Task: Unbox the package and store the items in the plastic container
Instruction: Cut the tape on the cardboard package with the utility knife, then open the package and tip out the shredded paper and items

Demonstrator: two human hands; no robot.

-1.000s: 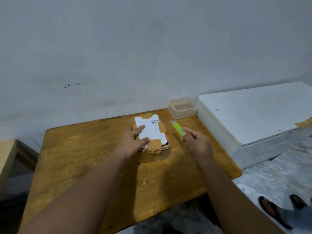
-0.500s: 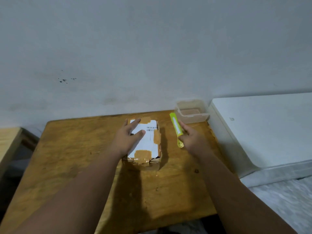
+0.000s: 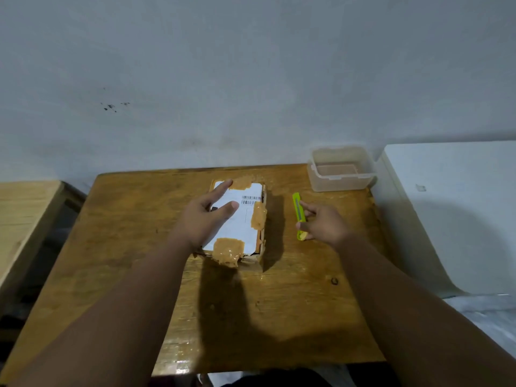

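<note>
right hand point(image 3: 324, 223) has released the cutter point(image 3: 299, 215); left hand point(image 3: 205, 217) still presses the package point(image 3: 245, 219)

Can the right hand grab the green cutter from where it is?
Probably yes. The right hand is open right beside the green cutter, which lies flat on the table with nothing in between. The left hand rests on the package, out of the way.

We see a dim, soft-focus view; the package point(image 3: 237, 219) casts a dark shadow rightward on the desk point(image 3: 293, 303), glare glints at its near edge.
</note>
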